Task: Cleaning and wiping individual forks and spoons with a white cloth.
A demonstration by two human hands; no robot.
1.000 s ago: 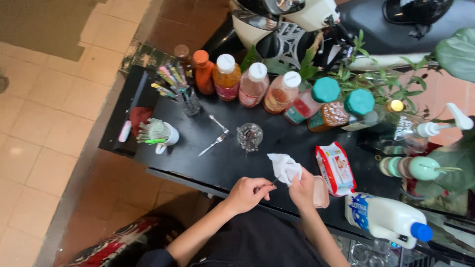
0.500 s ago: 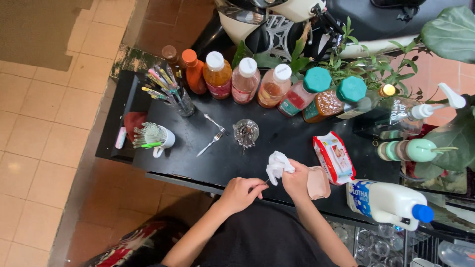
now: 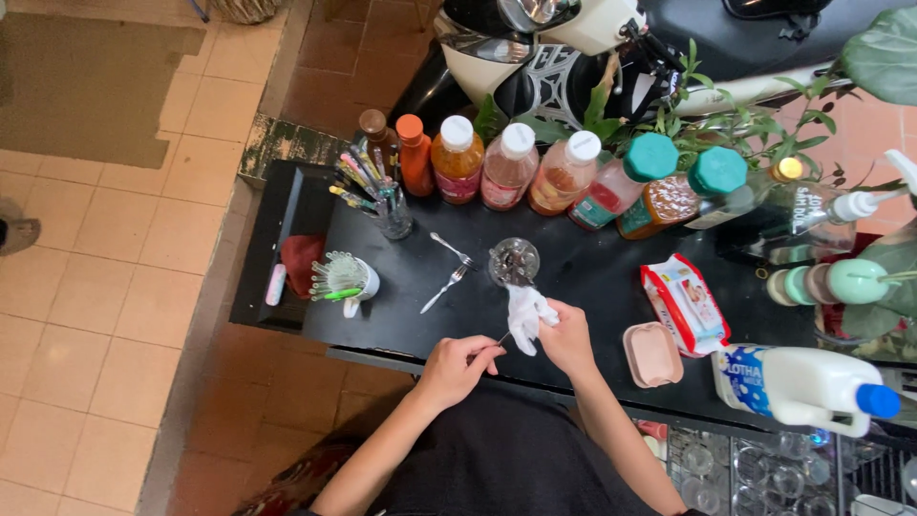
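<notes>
While the right hand grips a white tissue, the left hand — fingers pinched — holds a thin utensil.

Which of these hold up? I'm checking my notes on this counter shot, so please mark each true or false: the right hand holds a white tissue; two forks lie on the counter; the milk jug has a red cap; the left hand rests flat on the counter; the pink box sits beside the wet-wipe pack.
1. The right hand holds a white tissue. True.
2. Two forks lie on the black counter. True.
3. The milk jug has a red cap. False: its cap is blue.
4. The left hand rests flat on the counter. False: it pinches a thin metal utensil.
5. The pink box sits beside the wet-wipe pack. True.
</notes>
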